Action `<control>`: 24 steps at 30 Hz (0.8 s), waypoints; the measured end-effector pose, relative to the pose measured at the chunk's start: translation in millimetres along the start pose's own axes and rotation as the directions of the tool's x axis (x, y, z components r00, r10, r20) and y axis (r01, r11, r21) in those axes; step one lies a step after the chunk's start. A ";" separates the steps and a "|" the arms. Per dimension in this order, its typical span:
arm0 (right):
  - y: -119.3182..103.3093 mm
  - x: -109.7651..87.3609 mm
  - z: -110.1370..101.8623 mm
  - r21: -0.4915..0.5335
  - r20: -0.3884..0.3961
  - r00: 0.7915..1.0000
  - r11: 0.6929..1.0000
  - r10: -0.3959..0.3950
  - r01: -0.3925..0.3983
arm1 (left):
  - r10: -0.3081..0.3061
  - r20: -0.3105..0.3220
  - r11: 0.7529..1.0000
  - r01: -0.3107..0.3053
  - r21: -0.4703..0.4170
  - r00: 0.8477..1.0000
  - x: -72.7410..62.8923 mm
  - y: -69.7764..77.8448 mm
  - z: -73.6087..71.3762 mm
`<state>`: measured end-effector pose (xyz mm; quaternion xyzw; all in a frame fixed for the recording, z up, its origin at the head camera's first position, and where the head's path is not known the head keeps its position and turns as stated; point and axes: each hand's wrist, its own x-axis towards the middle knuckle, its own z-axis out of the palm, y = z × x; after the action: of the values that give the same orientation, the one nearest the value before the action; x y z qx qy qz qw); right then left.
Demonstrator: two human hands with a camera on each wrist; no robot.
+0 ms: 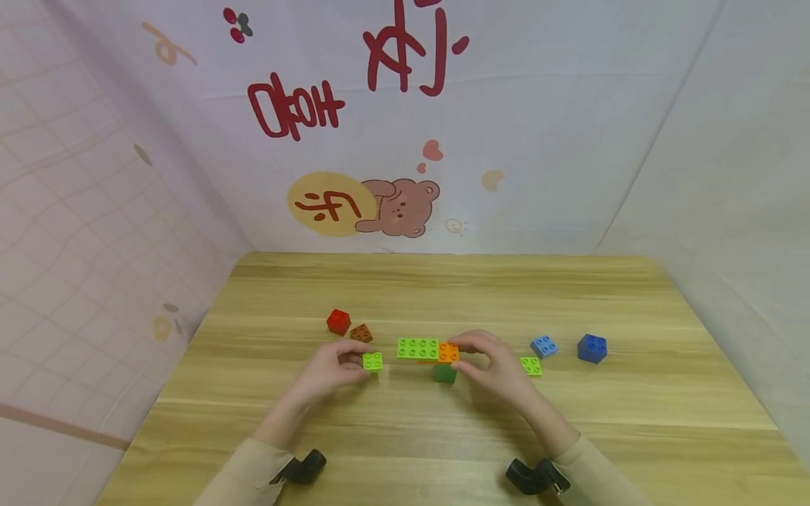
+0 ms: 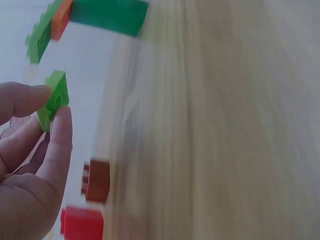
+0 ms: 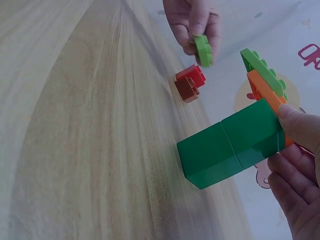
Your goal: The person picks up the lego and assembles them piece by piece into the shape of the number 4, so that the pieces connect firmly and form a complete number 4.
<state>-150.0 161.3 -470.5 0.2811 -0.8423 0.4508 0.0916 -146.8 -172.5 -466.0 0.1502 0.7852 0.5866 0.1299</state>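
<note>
Two black brackets [image 1: 310,466] are sitting nearest us, beside the cream sleeves [image 1: 248,464], over the wood-grain table [image 1: 405,436]. Past them, we are watching the left hand [image 1: 329,372] pinching a lime four-stud plate [image 1: 373,361]: its thumb and fingers are curling in to the plate's width, and the plate is lying at the fingertips, raised off the table and facing the built piece with a gap between.

The right hand [image 1: 500,369] is gripping that piece by the right end of its orange plate [image 1: 448,353], thumb on the near edge, fingers on the far one, spread only as wide as the plate. Beneath this end, two dark green bricks [image 3: 255,132] are standing stacked; we are not able to tell whether they are touching the table. On the orange plate, a lime eight-stud plate [image 1: 418,348] is jutting toward the left hand.

Beside the right hand, another lime plate [image 1: 531,366] is lying partly hidden, with a dark blue brick [image 1: 593,348] and a light blue brick [image 1: 544,346] near it. Beyond the left hand, a brown brick [image 1: 361,332] is resting just beside a red brick [image 1: 338,322]. Farthest off, we are seeing a printed bear [image 1: 405,207] on the white backdrop [image 1: 538,140].
</note>
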 end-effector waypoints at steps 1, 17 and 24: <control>0.2 -0.1 -0.1 0.001 0.000 1.000 1.000 0.001 -0.001 | 0.013 0.011 1.000 -0.013 -0.008 1.000 3.2 1.6 3.9; 0.5 -0.4 -0.7 0.000 -0.003 1.000 1.000 0.001 -0.001 | 0.071 0.062 0.991 -0.064 -0.116 0.995 29.2 17.2 39.7; 0.3 -0.3 -0.4 0.006 0.001 1.000 1.000 0.007 -0.007 | 0.088 0.083 0.982 -0.072 -0.177 0.993 31.2 18.6 40.9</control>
<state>-149.9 161.9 -470.6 0.2788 -0.8420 0.4533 0.0887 -158.5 -119.4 -460.4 0.1962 0.7177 0.6502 0.1540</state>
